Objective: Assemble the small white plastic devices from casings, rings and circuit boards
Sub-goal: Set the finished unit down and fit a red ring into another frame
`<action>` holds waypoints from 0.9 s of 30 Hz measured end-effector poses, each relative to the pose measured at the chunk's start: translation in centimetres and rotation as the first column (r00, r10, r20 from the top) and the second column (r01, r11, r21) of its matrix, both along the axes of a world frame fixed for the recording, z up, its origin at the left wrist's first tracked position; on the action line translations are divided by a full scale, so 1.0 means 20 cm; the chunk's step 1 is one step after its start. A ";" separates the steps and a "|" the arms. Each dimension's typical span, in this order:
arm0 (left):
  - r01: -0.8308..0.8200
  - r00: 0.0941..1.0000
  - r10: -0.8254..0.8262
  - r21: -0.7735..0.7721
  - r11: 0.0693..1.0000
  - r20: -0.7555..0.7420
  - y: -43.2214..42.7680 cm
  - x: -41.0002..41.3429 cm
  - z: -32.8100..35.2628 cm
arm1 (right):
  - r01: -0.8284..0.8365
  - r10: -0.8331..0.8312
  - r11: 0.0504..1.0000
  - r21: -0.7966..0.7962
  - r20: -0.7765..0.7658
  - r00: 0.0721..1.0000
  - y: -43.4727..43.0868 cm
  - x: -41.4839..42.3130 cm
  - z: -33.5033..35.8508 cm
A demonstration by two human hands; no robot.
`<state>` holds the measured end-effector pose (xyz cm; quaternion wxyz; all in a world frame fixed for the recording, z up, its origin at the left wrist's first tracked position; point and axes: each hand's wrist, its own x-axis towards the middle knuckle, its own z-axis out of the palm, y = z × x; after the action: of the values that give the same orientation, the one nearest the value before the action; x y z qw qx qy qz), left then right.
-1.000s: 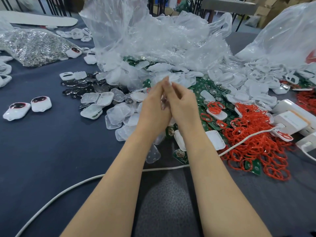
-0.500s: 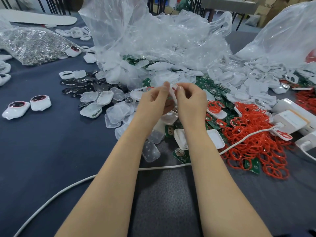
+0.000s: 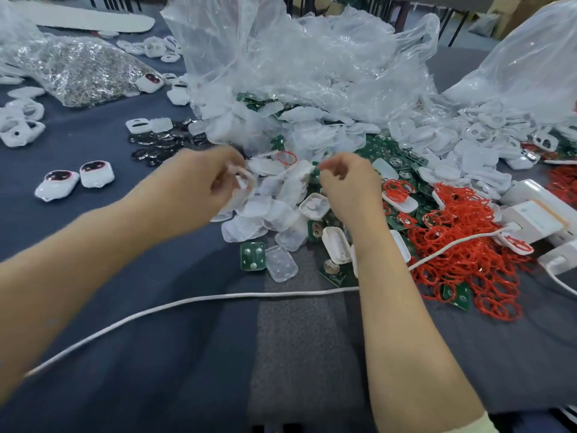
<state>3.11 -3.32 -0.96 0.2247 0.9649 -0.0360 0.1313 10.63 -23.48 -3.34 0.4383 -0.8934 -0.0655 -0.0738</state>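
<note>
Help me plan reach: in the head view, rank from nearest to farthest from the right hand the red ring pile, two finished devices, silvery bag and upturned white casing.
From the right hand:
1. upturned white casing, just left of it
2. red ring pile, to the right
3. two finished devices, far left
4. silvery bag, far back left

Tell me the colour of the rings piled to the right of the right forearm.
The rings are bright red, seen in the head view.

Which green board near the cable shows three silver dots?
The leftmost board, beside the clear cover; the board to its right carries one round metal disc.
</note>
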 end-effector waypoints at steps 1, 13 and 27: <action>-0.120 0.992 0.124 -0.347 0.930 -0.013 -0.02 0.03 0.01 | -0.038 0.033 0.992 -0.120 -0.043 0.999 -0.02 0.00 0.01; -0.194 0.972 0.141 -0.981 0.016 -0.190 -0.34 0.24 -0.21 | -0.201 0.145 0.888 -0.413 -0.161 0.976 0.00 -0.06 0.05; -0.122 0.991 0.079 -0.974 0.193 -0.109 -0.37 0.25 -0.24 | -0.082 0.085 0.924 0.373 0.008 0.996 -0.01 0.00 0.03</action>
<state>8.13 -10.81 -5.71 0.7754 0.6075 0.1218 0.1222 10.59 -23.63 -2.79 0.6029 -0.7906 -0.0866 -0.0624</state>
